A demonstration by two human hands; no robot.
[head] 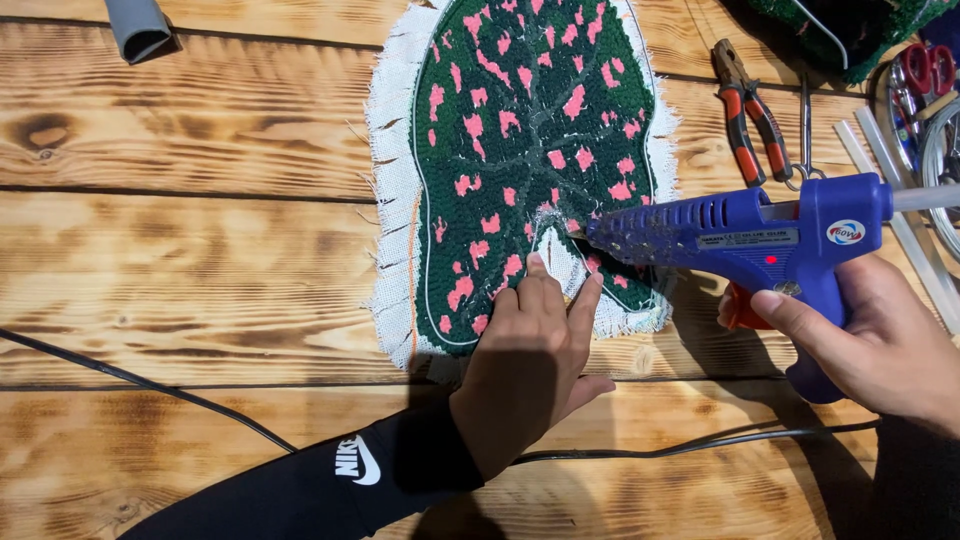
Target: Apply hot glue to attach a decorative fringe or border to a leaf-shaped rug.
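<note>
Head view: one picture, looking down on a scorched-plank wooden table (200, 260).
Right grip: the right hand (880, 345) is clenched around the handle of a blue glue gun (745, 235), forefinger lying on the orange trigger.
Glue gun: held level, nozzle pointing away from the right grip toward the left one; the tip sits at the pale notch in the lower edge of the rug piece, whether touching I cannot tell. A clear stick juts from its back end.
Left grip: the left hand (530, 360), in a black sleeve, grasps nothing; it lies flat with fingers spread, fingertips (537, 265) pressing the rug just beside the nozzle.
Rug piece: the leaf-shaped tufted rug (520, 130), dark green with pink flecks and a frayed white cloth border, lies flat beyond the left grip's fingers.
Beyond the right grip: red-handled pliers (750, 115), clear glue sticks (905, 215), red scissors (925, 65).
Below both grips: a black cable (660, 448) runs across the table.
</note>
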